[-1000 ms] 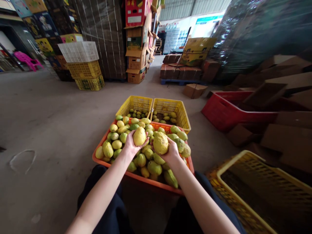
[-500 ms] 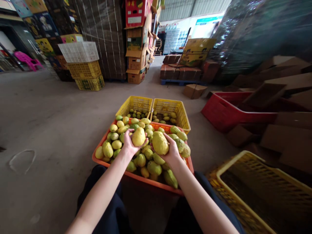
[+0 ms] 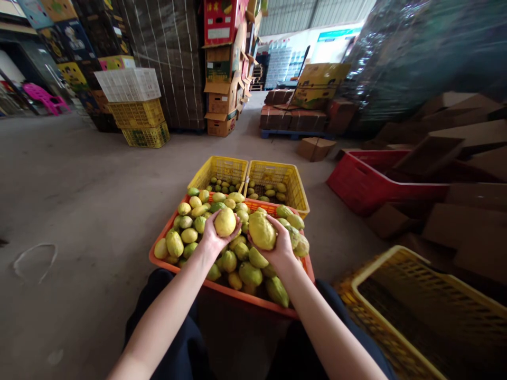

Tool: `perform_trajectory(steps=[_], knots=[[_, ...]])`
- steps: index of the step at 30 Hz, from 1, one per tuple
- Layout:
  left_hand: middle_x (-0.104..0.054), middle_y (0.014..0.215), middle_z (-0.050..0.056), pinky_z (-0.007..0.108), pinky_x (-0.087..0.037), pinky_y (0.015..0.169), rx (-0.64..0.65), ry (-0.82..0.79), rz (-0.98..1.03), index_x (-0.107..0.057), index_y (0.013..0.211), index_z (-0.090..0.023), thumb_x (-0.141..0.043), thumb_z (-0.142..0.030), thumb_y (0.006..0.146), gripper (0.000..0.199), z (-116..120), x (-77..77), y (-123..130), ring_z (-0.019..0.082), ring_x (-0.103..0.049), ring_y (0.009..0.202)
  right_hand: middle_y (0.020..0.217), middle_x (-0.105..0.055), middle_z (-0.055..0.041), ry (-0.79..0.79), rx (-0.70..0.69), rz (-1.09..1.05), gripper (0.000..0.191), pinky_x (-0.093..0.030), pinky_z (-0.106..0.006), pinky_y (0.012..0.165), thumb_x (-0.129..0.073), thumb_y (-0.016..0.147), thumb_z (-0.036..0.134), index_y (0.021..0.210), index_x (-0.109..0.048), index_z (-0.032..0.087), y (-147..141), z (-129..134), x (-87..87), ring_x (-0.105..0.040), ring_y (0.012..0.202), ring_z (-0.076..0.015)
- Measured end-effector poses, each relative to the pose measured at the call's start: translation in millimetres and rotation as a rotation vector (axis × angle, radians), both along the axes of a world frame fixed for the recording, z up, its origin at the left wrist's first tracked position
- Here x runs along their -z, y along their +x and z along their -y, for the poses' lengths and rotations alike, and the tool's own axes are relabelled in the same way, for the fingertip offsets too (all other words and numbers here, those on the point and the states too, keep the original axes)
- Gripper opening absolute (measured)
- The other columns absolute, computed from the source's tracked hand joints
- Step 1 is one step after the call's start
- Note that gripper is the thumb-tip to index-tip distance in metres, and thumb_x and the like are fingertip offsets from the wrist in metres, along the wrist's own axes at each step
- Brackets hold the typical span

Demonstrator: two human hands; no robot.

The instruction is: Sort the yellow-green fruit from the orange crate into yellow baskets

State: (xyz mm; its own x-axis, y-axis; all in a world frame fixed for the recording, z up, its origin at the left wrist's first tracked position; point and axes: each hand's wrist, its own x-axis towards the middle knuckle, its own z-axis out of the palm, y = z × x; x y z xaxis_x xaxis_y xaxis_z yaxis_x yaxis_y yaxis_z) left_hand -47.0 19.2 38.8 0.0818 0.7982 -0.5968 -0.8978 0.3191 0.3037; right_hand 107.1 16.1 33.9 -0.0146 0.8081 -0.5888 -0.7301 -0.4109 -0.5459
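Observation:
An orange crate [image 3: 253, 303] in front of my knees is heaped with green and yellow fruits. Just above the heap, my left hand [image 3: 216, 235] is wrapped round a smooth, round yellow fruit [image 3: 225, 222]. My right hand [image 3: 280, 244] grips a larger, lumpy yellow-green fruit [image 3: 262, 232], its fingers behind and beneath it. The two held fruits are side by side and apart. Beyond the orange crate stand a left yellow crate [image 3: 217, 168] and a right yellow crate [image 3: 293, 184], both with some fruits low inside.
On the right are a yellow crate [image 3: 392, 327], a red crate [image 3: 348, 184] and loose cardboard [image 3: 463, 211]. Stacked crates [image 3: 137, 113] stand at the back left. Tall box stacks and a blue pallet [image 3: 293, 134] with cartons are farther back.
The fruit in my right hand has turned and tilts differently, shifting very slightly right. The fruit in my left hand has rotated a little. Both hands keep their hold.

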Motion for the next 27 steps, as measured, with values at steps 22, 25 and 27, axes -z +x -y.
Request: perform_trajectory(steps=[22,25,27], knots=[[-0.074,0.086,0.008,0.031,-0.065,0.057,-0.027,0.037,0.119,-0.067,0.124,-0.017,-0.054,-0.028,0.1,0.029,-5,10.6,-7,0.021,-0.074,0.07,0.07,-0.075,-0.0017,0.047,-0.087,0.031,0.019,-0.062,-0.038,0.05,-0.075,0.075,0.036,0.09,-0.065,0.03,6,-7,14.2,-0.071,0.059,-0.0249],[-0.075,0.087,0.008,0.031,-0.065,0.06,-0.044,0.044,0.133,-0.067,0.124,-0.017,-0.05,-0.027,0.102,0.029,-5,9.6,-6,0.021,-0.075,0.073,0.07,-0.075,-0.0011,0.035,-0.06,0.031,0.02,-0.064,-0.042,0.052,-0.073,0.076,0.032,0.094,-0.066,0.03,2,-6,11.6,-0.07,0.059,-0.0261],[-0.075,0.088,0.008,0.03,-0.065,0.063,-0.081,0.046,0.116,-0.068,0.119,-0.018,-0.049,-0.026,0.103,0.026,-4,7.5,-5,0.02,-0.075,0.075,0.07,-0.075,-0.0016,0.035,-0.028,0.014,0.02,-0.065,-0.042,0.055,-0.072,0.076,0.028,0.096,-0.067,0.029,-1,-5,8.0,-0.069,0.059,-0.026]])
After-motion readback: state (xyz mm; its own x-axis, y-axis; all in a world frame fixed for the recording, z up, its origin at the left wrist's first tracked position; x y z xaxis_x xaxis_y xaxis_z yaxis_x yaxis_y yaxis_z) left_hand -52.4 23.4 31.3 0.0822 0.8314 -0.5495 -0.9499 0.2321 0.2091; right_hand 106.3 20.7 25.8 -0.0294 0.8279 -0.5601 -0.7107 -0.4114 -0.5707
